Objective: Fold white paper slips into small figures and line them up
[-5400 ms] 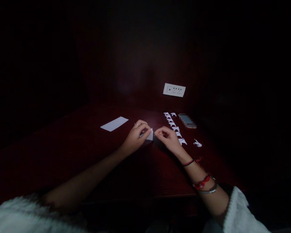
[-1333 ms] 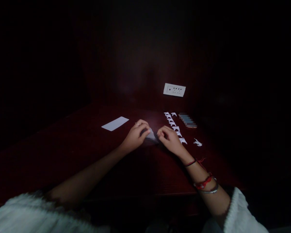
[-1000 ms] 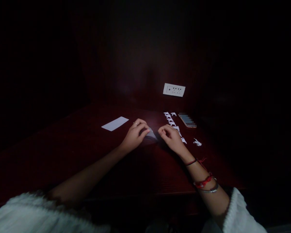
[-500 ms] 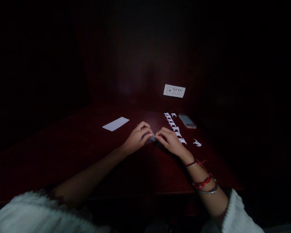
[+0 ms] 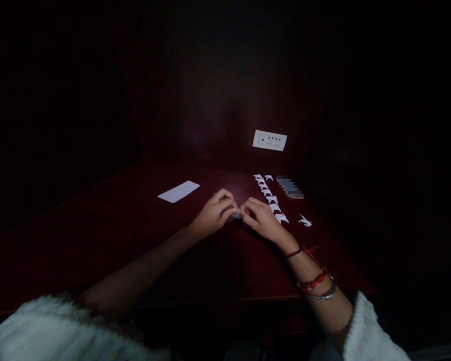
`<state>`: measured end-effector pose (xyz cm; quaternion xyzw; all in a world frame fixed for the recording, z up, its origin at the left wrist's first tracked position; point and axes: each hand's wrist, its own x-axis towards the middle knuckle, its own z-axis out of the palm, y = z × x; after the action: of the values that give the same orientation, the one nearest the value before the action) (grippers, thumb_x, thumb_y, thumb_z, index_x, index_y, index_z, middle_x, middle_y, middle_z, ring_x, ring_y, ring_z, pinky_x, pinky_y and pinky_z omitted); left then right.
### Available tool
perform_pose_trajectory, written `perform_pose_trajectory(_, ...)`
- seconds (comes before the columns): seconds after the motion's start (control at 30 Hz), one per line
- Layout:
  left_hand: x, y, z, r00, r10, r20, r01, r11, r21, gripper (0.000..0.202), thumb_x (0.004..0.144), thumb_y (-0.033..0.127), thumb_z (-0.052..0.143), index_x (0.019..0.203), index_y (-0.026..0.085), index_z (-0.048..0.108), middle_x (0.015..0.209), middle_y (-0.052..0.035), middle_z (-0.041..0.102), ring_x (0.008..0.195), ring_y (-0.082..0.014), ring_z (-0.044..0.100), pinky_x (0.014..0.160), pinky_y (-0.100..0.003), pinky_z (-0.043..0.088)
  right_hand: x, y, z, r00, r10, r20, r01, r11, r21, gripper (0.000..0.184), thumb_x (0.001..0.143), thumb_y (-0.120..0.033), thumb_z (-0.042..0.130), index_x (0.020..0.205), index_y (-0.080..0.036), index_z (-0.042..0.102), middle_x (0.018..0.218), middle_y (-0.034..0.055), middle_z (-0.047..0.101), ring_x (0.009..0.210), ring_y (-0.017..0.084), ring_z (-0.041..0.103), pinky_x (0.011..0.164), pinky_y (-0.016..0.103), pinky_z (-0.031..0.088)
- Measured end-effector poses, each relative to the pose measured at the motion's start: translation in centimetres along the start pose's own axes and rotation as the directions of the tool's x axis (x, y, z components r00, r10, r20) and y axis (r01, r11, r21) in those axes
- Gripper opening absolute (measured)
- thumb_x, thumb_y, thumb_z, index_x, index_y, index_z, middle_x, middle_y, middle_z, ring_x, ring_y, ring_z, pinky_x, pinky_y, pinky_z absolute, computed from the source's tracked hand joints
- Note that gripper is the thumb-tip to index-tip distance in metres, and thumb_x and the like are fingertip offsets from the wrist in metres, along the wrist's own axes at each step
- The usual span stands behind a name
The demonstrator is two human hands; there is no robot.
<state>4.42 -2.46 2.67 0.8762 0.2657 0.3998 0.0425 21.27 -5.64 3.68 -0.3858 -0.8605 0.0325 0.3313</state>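
My left hand [image 5: 213,214] and my right hand [image 5: 261,218] meet over the middle of a dark red table [image 5: 135,235]. Both pinch a small white folded paper piece [image 5: 236,214] between their fingertips; most of it is hidden by the fingers. A ring sits on a finger of the left hand, and red and silver bracelets circle the right wrist. Just right of the right hand lies a row of several small white folded paper shapes [image 5: 269,198], with one more folded shape [image 5: 305,221] set apart farther right.
A white rectangular sheet [image 5: 179,191] lies flat to the left of my hands. A phone [image 5: 289,187] rests beyond the paper row. A white socket plate [image 5: 269,140] is on the dark wall behind. The room is very dim.
The hands have drawn closer together and the paper piece has become smaller between the fingertips. The paper row, sheet and phone have not moved.
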Motion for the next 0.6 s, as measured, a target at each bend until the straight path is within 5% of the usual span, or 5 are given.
perform_pose_trajectory(0.3, 0.6, 0.0, -0.6, 0.999, 0.003, -0.039, -0.001, 0.999, 0.051, 0.010, 0.077, 0.018, 0.042, 0.076, 0.016, 0.052, 0.090, -0.0037, 0.042, 0.085, -0.0158, 0.043, 0.076, -0.029, 0.036, 0.5, -0.6, 0.5, 0.987, 0.072, -0.141, -0.072, 0.997, 0.002, 0.008, 0.070, -0.014, 0.042, 0.063, -0.017, 0.043, 0.062, -0.0012, 0.041, 0.058, 0.010, 0.039, 0.053, 0.021, 0.028)
perform_pose_trajectory(0.47, 0.3, -1.4, -1.9, 0.959, -0.108, -0.263, 0.139, 0.985, 0.104, 0.007, 0.077, 0.018, 0.044, 0.075, 0.017, 0.051, 0.087, -0.0027, 0.041, 0.085, -0.0156, 0.043, 0.079, -0.031, 0.035, 0.0, 0.4, -0.6, 0.946, 0.162, -0.281, -0.166, 0.986, 0.009, 0.008, 0.066, -0.011, 0.042, 0.062, -0.017, 0.044, 0.060, -0.0015, 0.040, 0.055, 0.010, 0.037, 0.053, 0.022, 0.028)
perform_pose_trajectory(0.6, -0.1, -1.8, -2.1, 0.956, -0.123, -0.267, 0.154, 0.983, 0.099, 0.008, 0.078, 0.017, 0.044, 0.076, 0.018, 0.052, 0.088, -0.0023, 0.041, 0.086, -0.0152, 0.043, 0.078, -0.030, 0.036, -0.3, 0.9, -1.0, 0.943, 0.162, -0.292, -0.164, 0.986, 0.017, 0.008, 0.066, -0.011, 0.041, 0.063, -0.017, 0.046, 0.061, -0.0010, 0.042, 0.056, 0.010, 0.038, 0.054, 0.022, 0.029)
